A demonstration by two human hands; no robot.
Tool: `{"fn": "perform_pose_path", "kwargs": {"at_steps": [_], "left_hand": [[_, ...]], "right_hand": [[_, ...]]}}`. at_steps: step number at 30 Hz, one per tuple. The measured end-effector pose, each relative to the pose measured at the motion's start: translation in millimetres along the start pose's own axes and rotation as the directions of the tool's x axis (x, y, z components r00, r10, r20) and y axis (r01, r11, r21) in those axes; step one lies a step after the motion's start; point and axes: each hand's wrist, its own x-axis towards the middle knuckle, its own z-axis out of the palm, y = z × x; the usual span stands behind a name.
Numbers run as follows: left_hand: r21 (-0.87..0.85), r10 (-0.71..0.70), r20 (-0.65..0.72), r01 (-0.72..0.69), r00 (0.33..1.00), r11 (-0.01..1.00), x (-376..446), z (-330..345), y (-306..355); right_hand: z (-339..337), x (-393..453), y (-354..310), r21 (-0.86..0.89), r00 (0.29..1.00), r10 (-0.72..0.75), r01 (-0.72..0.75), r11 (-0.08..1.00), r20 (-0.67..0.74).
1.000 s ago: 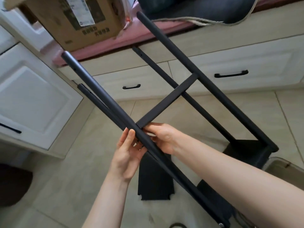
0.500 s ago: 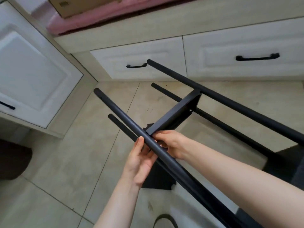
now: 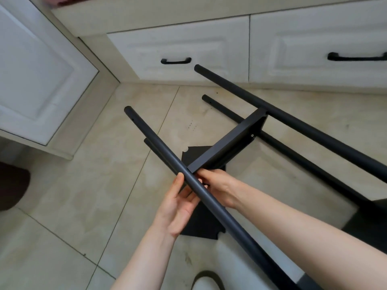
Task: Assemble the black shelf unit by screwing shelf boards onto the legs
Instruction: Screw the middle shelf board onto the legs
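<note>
Left hand (image 3: 178,208) under the near leg (image 3: 188,181), palm up, fingers nearly straight along the tube and touching it from below; thumb up beside it. Right hand (image 3: 217,185) reaches in from the other side, fingers curled at the joint where the shelf board (image 3: 228,143) meets that leg; whether they pinch anything small there cannot be told, the tube hides the fingertips.

Shelf unit tipped over the floor (image 3: 88,185), four legs pointing toward the drawers (image 3: 178,47). Far leg (image 3: 293,118) ends just short of the drawer front. A loose black board (image 3: 201,225) lies flat on the tiles beneath the hands. Cabinet door (image 3: 35,76) stands at left, well apart from the leg ends; open tile between them.
</note>
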Motion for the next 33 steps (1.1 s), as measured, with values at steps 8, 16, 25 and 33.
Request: {"fn": "perform_pose_path", "kwargs": {"at_steps": [8, 16, 25, 33], "left_hand": [[-0.010, 0.003, 0.018, -0.002, 1.000, 1.000, 1, -2, 1], [0.000, 0.020, 0.026, -0.020, 0.999, 1.000, 2, -3, 2], [0.014, 0.023, 0.022, -0.023, 0.999, 1.000, 2, -1, 3], [0.019, 0.026, 0.033, -0.026, 0.999, 0.999, 1, -2, 2]], "right_hand": [[1, 1, 5, 0.109, 0.999, -0.052, 0.052, 0.993, 0.002], [-8, 5, 5, 0.176, 0.999, -0.028, 0.022, 0.984, 0.032], [-3, 3, 4, 0.243, 0.998, -0.034, 0.023, 0.970, 0.043], [-8, 5, 3, 0.225, 0.998, 0.017, -0.030, 0.974, 0.060]]}}
